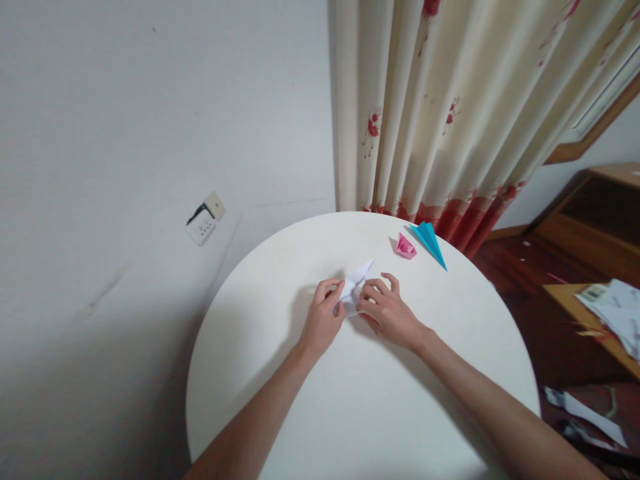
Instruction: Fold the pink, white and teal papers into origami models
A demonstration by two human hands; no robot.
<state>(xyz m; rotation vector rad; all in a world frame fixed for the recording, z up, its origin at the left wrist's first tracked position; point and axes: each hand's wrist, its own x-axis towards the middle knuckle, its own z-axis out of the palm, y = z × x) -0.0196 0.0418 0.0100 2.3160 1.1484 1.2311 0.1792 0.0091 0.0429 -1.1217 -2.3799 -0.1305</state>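
Observation:
A white folded paper piece (pixel 356 283) lies near the middle of a round white table (pixel 300 400). My left hand (pixel 323 320) pinches its left side with curled fingers. My right hand (pixel 389 310) grips its right side, fingers bent over the paper. A pointed flap of the paper sticks out beyond my fingers toward the far edge. Much of the paper is hidden under my hands.
A small pink folded paper (pixel 405 247) and a blue paper plane (pixel 430 243) rest near the table's far right edge. A cream curtain with red flowers (pixel 450 113) hangs behind. A wall socket (pixel 204 220) is at the left; a wooden shelf with papers (pixel 607 313) stands right.

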